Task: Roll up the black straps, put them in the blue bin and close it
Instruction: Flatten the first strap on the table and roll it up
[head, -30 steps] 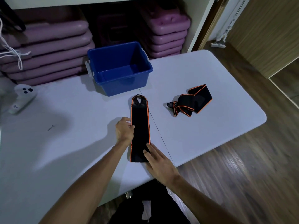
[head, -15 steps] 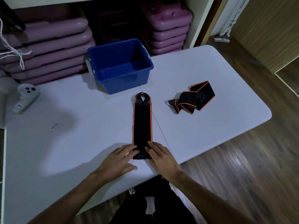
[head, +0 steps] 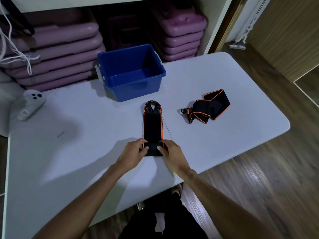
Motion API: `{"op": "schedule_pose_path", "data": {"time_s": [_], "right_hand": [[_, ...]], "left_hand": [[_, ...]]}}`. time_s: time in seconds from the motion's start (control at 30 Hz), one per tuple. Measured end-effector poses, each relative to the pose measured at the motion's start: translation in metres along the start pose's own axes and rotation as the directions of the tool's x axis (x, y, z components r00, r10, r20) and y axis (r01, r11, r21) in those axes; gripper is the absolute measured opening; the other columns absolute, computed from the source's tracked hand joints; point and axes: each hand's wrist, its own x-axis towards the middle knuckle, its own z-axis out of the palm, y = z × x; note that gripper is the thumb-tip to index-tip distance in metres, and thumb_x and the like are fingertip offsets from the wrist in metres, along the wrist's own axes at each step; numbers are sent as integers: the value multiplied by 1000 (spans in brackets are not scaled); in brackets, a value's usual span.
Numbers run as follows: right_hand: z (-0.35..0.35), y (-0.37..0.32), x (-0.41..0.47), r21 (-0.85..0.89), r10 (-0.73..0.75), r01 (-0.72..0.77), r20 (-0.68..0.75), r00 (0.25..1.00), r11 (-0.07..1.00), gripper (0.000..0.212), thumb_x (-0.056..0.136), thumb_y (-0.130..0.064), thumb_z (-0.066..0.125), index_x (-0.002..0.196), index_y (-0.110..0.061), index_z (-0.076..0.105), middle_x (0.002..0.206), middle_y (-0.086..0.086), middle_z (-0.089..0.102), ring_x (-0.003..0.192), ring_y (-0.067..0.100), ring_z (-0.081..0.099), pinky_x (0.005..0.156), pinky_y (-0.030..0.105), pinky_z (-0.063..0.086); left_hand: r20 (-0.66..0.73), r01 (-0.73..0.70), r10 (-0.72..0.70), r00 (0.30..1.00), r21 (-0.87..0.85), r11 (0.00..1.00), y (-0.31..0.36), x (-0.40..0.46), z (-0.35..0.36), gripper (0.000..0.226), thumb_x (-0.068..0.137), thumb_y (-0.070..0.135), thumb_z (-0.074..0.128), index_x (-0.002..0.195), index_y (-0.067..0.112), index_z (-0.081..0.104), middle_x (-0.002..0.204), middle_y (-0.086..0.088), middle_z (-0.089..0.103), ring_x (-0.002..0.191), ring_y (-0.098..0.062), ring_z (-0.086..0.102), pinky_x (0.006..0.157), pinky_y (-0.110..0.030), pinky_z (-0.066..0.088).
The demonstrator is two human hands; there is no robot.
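Pinching the near end of the strap (head: 153, 128), left hand (head: 133, 155) and right hand (head: 173, 155), fingers closed on a small fold.

Lying flat on the table (head: 69, 152), strap loop end just short of the open bin (head: 131, 73). Second strap (head: 207, 107) bunched up to the right, well apart. White controller (head: 32, 103) far left.
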Motion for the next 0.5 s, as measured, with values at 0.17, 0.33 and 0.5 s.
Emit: {"op": "schedule_pose_path", "data": {"time_s": [0.17,0.33,0.5], "right_hand": [[-3,-3,9,108,54,-49,-38,998,993,25,96,-26,58,120,-22,52,107,0,58,86,11,59,74,22,49],[-3,5,-1,-66,-136,133,-31,990,989,31,98,-26,54,128,-20,55,129,-1,50,100,16,58,87,33,54],[-5,23,-11,-502,-317,315,84,945,806,66,86,-39,68,143,-15,43,143,5,46,112,27,52,79,41,58]], "left_hand": [[-120,68,-69,990,-11,998,6,10,7,18,88,21,62,104,17,55,76,-8,66,68,-22,63,65,-37,54],[-217,-39,50,975,58,998,8,1,10,14,87,11,59,93,23,54,93,-1,52,67,-18,59,62,-29,50],[-106,-220,287,952,412,884,-3,-16,11,24,88,18,59,111,13,61,126,-3,56,102,-24,61,79,-37,57]]}}
